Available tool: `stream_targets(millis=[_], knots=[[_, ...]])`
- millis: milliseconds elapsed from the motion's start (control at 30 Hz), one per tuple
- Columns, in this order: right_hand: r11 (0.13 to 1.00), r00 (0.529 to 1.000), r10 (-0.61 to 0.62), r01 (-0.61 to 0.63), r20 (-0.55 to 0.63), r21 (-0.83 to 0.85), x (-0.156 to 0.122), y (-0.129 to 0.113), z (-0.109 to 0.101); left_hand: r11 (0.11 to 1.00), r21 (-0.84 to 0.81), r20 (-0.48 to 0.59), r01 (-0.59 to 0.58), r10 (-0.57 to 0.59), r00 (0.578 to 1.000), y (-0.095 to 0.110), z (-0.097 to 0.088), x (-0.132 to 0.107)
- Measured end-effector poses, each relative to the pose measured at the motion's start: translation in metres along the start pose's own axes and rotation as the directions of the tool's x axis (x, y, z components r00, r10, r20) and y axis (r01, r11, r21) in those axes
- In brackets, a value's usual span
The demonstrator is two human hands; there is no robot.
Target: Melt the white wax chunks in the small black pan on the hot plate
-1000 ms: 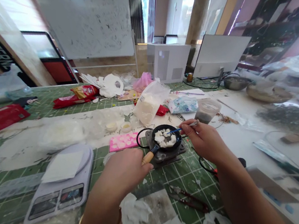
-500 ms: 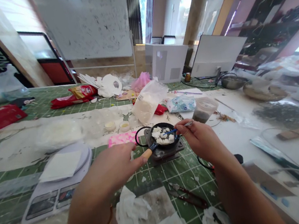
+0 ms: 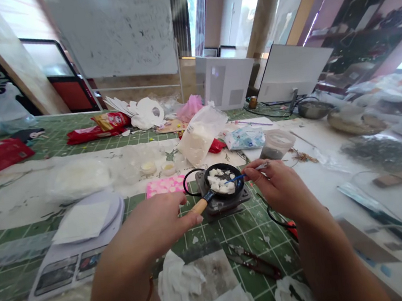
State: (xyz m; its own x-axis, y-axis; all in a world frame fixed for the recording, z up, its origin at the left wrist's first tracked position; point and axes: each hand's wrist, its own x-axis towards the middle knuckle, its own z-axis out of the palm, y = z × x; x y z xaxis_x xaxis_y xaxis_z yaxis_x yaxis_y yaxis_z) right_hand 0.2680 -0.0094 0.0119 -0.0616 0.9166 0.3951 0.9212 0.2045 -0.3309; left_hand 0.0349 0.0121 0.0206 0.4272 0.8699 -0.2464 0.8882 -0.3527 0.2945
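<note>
A small black frying pan (image 3: 241,184) sits on a little dark hot plate (image 3: 227,205), with white chunks (image 3: 221,185) inside it. My left hand (image 3: 165,216) is closed on the pan's wooden handle (image 3: 200,206). Between the fingers of my right hand (image 3: 278,182) is a thin stick with a blue end (image 3: 238,178), and its tip touches the chunks. Behind the handle lies a pink silicone mold (image 3: 164,186). Two small tubs (image 3: 168,168) stand just past the mold.
To the left is a kitchen scale (image 3: 69,253) with a paper sheet on top. Thread snips (image 3: 254,262) and crumpled tissue (image 3: 180,283) lie in front of the hot plate. Behind it are a plastic bag of white material (image 3: 199,138), a wipes packet (image 3: 245,139) and a clear cup (image 3: 277,145).
The stick has shifted within the pan, and the white chunks are now gathered more to the left, baring some pan floor. My left hand still grips the handle.
</note>
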Motion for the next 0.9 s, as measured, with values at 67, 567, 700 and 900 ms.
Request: stream_targets(millis=[67,567,700,900], knots=[[1.0,1.0,-0.02,0.02,-0.016,0.01,-0.0002,0.0004,0.0012,1.0,0.009,0.007,-0.001,0.001,1.0,-0.0006,0.0009,0.001],[0.999,0.999,-0.047,0.047,-0.02,-0.021,-0.0003,0.0014,0.0016,1.0,0.023,0.057,0.019,-0.02,0.998,0.0022,-0.0007,-0.0001],[0.997,0.999,-0.03,0.028,-0.033,-0.07,-0.0001,0.0021,0.0013,1.0,0.022,0.055,0.006,-0.007,0.998,0.0022,0.0007,0.0004],[0.998,0.998,-0.054,0.053,-0.032,-0.034,-0.0004,0.0033,0.0011,0.999,0.031,0.051,0.016,-0.017,0.999,0.0021,0.0011,0.0009]])
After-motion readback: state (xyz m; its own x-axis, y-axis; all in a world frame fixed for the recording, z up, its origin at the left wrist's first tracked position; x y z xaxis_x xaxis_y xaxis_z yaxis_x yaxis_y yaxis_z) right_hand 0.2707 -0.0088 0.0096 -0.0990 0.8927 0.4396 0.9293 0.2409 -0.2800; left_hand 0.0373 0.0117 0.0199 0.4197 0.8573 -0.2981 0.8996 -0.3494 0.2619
